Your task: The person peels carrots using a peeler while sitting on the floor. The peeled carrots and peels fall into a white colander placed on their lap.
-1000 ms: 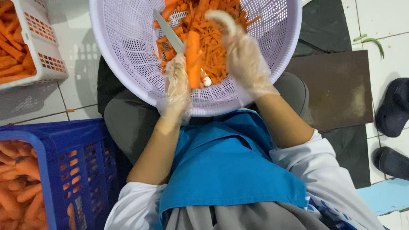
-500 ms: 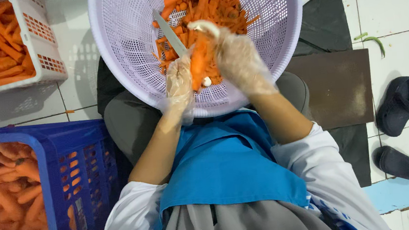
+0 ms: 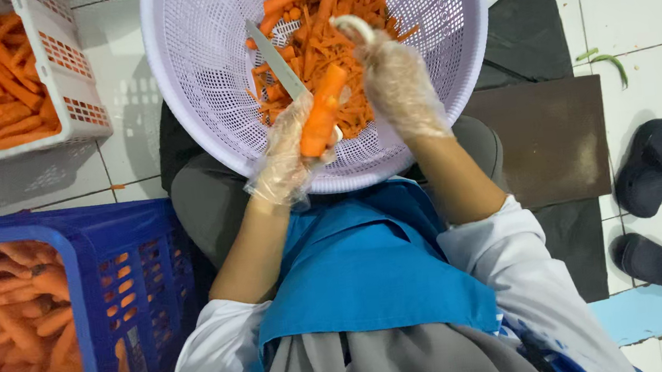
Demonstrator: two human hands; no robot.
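Carrot (image 3: 320,113), orange, peeled-looking, held upright-ish over the near rim of the lilac perforated basket (image 3: 201,70) on the person's lap. Left hand (image 3: 286,151), in a thin clear plastic glove, fingers curled tight around the carrot's lower end. A knife (image 3: 279,61) with a long grey blade sticks up and left from that same left hand, blade lying over the basket's inside. Right hand (image 3: 395,84), also gloved, fingers bunched closed just right of the carrot's top end; whether they touch it I cannot tell. 1 gloved fingertip pokes up. Carrot peelings and pieces (image 3: 324,19) piled in the far part of the basket. White crate (image 3: 67,89) of carrots top left on the tiled floor, blue crate (image 3: 127,268) of carrots at the person's left side. Blue apron (image 3: 370,262) below the arms. 2 dark slippers (image 3: 648,166) on the right, well apart from the basket.
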